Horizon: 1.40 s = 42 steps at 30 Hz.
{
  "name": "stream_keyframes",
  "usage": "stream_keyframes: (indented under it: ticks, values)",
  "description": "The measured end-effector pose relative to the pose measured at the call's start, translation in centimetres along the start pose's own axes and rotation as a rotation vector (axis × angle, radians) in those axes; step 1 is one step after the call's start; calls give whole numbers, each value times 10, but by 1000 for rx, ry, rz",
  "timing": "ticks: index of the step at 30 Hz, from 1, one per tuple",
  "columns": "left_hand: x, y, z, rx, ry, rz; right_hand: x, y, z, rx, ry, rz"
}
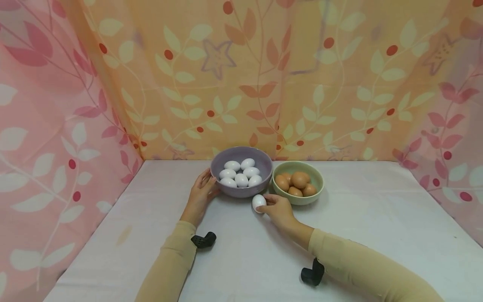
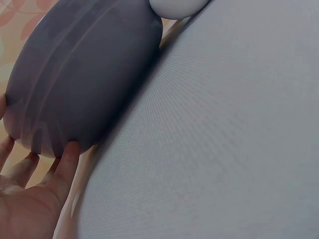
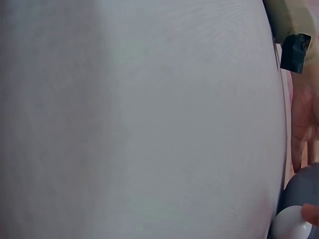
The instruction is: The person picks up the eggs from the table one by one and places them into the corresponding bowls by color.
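Note:
A purple bowl (image 1: pixel 241 192) holding several white eggs (image 1: pixel 240 180) stands at the back of the table. My left hand (image 1: pixel 199 197) rests against its left side; in the left wrist view the fingers (image 2: pixel 67 164) touch the bowl's outer wall (image 2: pixel 94 74). Just in front of that bowl, my right hand (image 1: pixel 281 211) pinches a white egg (image 1: pixel 258 203) between thumb and fingers, low over or on the cloth. The same egg (image 3: pixel 291 224) shows in the right wrist view's lower right corner, with a fingertip on it.
A pale green bowl (image 1: pixel 302 200) with several brown eggs (image 1: pixel 300 180) stands right beside the purple one, behind my right hand. White cloth covers the table (image 1: pixel 377 209). Patterned curtains (image 1: pixel 264 84) hang behind it and along both sides.

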<state>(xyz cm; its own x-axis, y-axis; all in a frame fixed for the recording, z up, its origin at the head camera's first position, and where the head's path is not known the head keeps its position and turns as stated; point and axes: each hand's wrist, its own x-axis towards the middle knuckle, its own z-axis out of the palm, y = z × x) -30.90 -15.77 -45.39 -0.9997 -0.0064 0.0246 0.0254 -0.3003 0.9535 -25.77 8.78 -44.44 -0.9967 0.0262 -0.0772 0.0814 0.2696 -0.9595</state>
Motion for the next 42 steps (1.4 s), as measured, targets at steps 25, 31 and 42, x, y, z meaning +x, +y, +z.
stream_keyframes:
  ticks: [25, 31, 42]
  values:
    - [2, 0, -1, 3, -1, 2, -28, -41, -28, 103, -79, -62]
    - [1, -1, -2, 15, -9, 1, -21, -65, -28, 105, -79, -59]
    - [1, -2, 0, 16, 9, 4, 25, -79, -10, 76, -56, -69]
